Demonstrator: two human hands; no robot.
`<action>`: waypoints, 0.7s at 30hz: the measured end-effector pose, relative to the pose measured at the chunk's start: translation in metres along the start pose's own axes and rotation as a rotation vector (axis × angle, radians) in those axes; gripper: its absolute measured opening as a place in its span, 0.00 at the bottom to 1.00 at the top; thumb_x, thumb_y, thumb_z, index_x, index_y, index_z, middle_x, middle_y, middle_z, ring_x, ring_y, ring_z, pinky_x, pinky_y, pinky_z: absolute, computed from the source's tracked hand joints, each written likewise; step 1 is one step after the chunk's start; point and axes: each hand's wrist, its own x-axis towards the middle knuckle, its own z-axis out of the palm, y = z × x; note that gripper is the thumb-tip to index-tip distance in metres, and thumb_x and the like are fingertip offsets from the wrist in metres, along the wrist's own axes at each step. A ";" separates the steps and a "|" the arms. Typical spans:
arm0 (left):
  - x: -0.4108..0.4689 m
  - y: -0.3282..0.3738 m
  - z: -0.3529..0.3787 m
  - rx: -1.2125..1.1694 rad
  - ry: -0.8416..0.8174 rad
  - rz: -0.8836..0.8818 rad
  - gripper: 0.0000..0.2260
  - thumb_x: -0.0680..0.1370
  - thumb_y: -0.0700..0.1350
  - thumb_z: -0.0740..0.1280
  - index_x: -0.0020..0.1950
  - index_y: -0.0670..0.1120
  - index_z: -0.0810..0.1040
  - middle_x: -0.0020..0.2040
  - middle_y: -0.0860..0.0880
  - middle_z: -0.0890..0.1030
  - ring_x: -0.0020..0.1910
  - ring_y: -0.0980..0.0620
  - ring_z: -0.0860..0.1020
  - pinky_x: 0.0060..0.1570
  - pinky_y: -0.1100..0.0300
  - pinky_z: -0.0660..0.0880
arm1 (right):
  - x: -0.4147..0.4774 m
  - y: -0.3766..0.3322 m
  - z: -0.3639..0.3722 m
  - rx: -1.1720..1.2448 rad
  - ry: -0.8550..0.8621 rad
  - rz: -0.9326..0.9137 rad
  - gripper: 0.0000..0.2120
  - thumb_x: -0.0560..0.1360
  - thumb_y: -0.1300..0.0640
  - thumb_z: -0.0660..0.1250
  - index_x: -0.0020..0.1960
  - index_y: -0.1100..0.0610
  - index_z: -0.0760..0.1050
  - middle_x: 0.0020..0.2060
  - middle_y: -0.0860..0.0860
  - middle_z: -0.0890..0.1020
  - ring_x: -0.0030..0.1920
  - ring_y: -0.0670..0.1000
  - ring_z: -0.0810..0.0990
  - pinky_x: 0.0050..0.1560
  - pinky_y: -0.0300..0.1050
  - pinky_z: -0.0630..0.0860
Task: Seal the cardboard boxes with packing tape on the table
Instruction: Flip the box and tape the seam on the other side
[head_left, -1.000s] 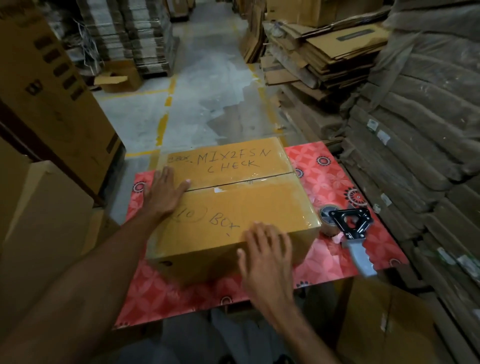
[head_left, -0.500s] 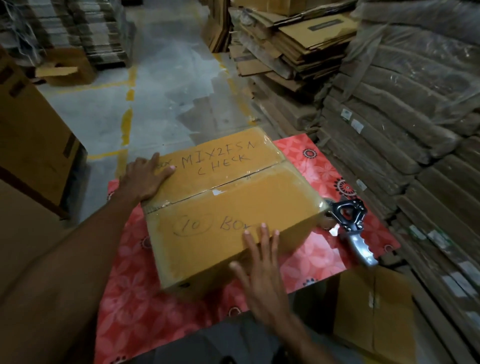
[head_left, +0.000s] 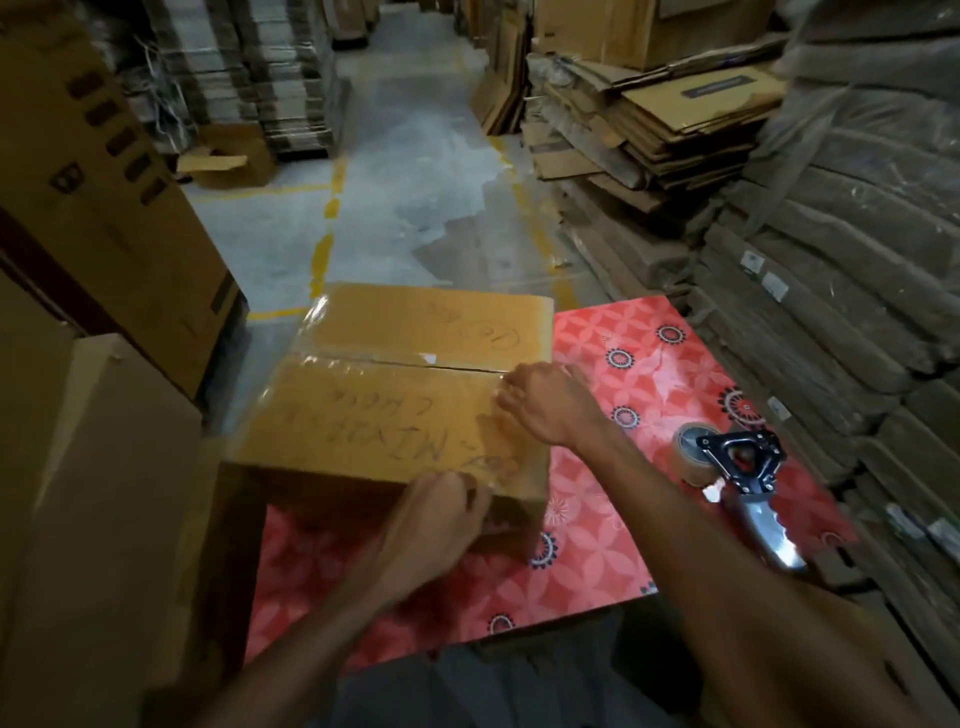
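Note:
A taped cardboard box (head_left: 395, 410) with handwriting on its top, now upside down to me, sits on the left part of the table (head_left: 639, 364), which has a red patterned cover. My left hand (head_left: 441, 514) curls over the box's near edge, close to its right corner. My right hand (head_left: 545, 410) holds the box's right edge beside the end of the centre seam, fingers bent onto the top. A tape dispenser (head_left: 737, 467) with a black frame, a clear tape roll and a shiny handle lies on the table to the right, untouched.
Large brown cartons (head_left: 104, 467) stand tight against the table's left side. Stacks of flattened cardboard (head_left: 831, 312) rise along the right. A concrete aisle (head_left: 415, 182) with yellow lines runs beyond the table, with an open small box (head_left: 228, 161) on the floor at far left.
The box has been turned half round on the table, so its writing now faces away. Both hands shifted from lying flat on it to holding its near and right edges.

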 end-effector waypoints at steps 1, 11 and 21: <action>0.007 0.004 -0.004 -0.036 -0.022 0.069 0.17 0.82 0.53 0.61 0.39 0.45 0.76 0.39 0.43 0.83 0.43 0.44 0.81 0.41 0.57 0.68 | -0.008 -0.007 0.002 0.006 0.002 0.010 0.22 0.79 0.39 0.56 0.55 0.53 0.80 0.60 0.54 0.82 0.64 0.57 0.77 0.67 0.61 0.66; 0.078 -0.044 0.000 0.153 -0.171 0.245 0.35 0.77 0.71 0.43 0.82 0.57 0.49 0.82 0.56 0.48 0.81 0.55 0.45 0.78 0.44 0.41 | -0.089 0.027 0.043 0.144 -0.034 -0.022 0.33 0.79 0.28 0.47 0.81 0.38 0.48 0.81 0.35 0.47 0.81 0.45 0.41 0.78 0.64 0.52; 0.101 0.041 0.048 0.269 -0.169 0.236 0.35 0.79 0.70 0.38 0.81 0.54 0.36 0.81 0.53 0.36 0.80 0.51 0.35 0.77 0.39 0.38 | -0.119 0.117 0.030 0.527 0.208 0.086 0.21 0.83 0.43 0.59 0.75 0.44 0.69 0.76 0.43 0.68 0.75 0.47 0.65 0.73 0.51 0.60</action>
